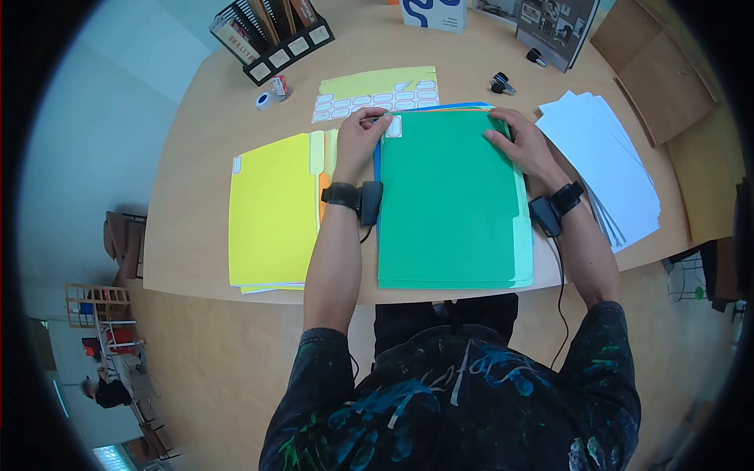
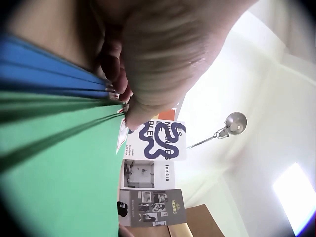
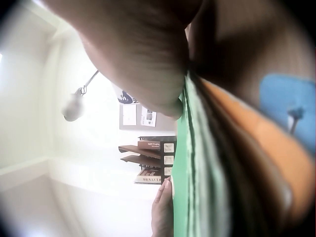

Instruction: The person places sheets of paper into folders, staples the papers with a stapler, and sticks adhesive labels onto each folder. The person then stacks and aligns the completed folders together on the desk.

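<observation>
A stack of green folders (image 1: pixel 452 204) lies before me at the table's front, with a white label (image 1: pixel 394 126) at its top left corner. Blue folders (image 2: pixel 44 69) and an orange folder (image 3: pixel 264 136) show at the stack's edges. My left hand (image 1: pixel 364 140) pinches the stack's upper left corner, thumb by the label and fingers at the blue edges. With its thumb on the green front and fingers round the side, my right hand (image 1: pixel 522 145) grips the upper right edge. To the left lies a pile of yellow folders (image 1: pixel 271 212), partly behind my left forearm.
A label sheet (image 1: pixel 377 102) lies beyond the folders. White papers (image 1: pixel 605 157) spread at the right. A tape roll (image 1: pixel 263 100) and a small red-and-white item (image 1: pixel 280 86) sit near the black book holder (image 1: pixel 289 53). Black clips (image 1: pixel 501 85) and upright books (image 1: pixel 554 31) stand at the back.
</observation>
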Action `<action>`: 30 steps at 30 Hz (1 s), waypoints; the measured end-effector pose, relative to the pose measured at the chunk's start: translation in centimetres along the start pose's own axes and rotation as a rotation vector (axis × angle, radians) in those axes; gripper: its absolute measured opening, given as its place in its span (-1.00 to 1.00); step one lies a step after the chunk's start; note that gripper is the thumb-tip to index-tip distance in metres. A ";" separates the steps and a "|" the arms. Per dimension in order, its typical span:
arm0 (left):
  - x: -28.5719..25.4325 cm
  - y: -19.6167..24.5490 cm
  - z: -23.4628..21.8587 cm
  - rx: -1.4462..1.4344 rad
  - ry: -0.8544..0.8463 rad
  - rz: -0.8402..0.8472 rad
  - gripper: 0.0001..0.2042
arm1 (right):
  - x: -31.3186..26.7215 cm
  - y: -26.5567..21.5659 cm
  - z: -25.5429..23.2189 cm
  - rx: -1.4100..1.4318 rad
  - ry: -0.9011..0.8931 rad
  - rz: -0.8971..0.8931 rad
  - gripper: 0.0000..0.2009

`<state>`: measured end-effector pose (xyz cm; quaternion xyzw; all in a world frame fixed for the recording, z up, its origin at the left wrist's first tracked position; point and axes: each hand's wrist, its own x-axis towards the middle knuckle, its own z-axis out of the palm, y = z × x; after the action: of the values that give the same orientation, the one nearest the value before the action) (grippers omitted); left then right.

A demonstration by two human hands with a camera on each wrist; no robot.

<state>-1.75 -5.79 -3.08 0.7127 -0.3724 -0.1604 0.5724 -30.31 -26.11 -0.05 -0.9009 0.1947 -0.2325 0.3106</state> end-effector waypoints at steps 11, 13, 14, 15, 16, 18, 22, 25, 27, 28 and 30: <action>-0.8 0.7 0.2 0.152 0.011 0.184 -0.67 | 0.1 -0.1 0.0 0.005 -0.007 0.025 -0.48; -0.9 1.2 0.3 0.204 0.023 0.208 -0.67 | 0.1 0.2 0.1 -0.001 0.000 0.018 -0.48; -0.9 1.4 0.3 0.258 0.036 0.233 -0.67 | 0.1 0.3 0.2 -0.003 0.000 0.018 -0.48; -1.0 2.0 0.3 0.255 0.036 0.234 -0.67 | 0.1 0.4 0.2 -0.008 0.006 0.011 -0.48; -1.0 2.6 0.2 0.301 -0.001 0.191 -0.66 | 0.1 0.4 0.2 -0.012 0.011 0.004 -0.47; -1.3 3.8 0.3 0.343 -0.040 0.149 -0.64 | 0.1 0.4 0.2 -0.005 0.009 0.009 -0.48; -1.9 4.6 0.6 0.485 -0.075 0.127 -0.58 | 0.1 0.3 0.1 -0.001 0.002 0.015 -0.48; -1.8 4.6 0.4 0.488 -0.093 0.117 -0.57 | 0.1 0.2 0.2 -0.005 0.006 0.030 -0.48; -1.9 4.7 0.4 0.475 -0.112 0.089 -0.57 | 0.1 0.2 0.1 -0.011 0.003 0.031 -0.48; -1.9 4.7 0.5 0.491 -0.095 0.102 -0.58 | 0.1 0.2 0.1 -0.016 0.002 0.033 -0.48; -2.0 4.6 0.5 0.506 -0.077 0.114 -0.58 | 0.1 0.2 0.2 -0.017 0.011 0.032 -0.48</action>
<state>-4.99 -5.04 0.69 0.8044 -0.4617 -0.0567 0.3696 -30.20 -26.23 -0.32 -0.8990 0.2127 -0.2307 0.3056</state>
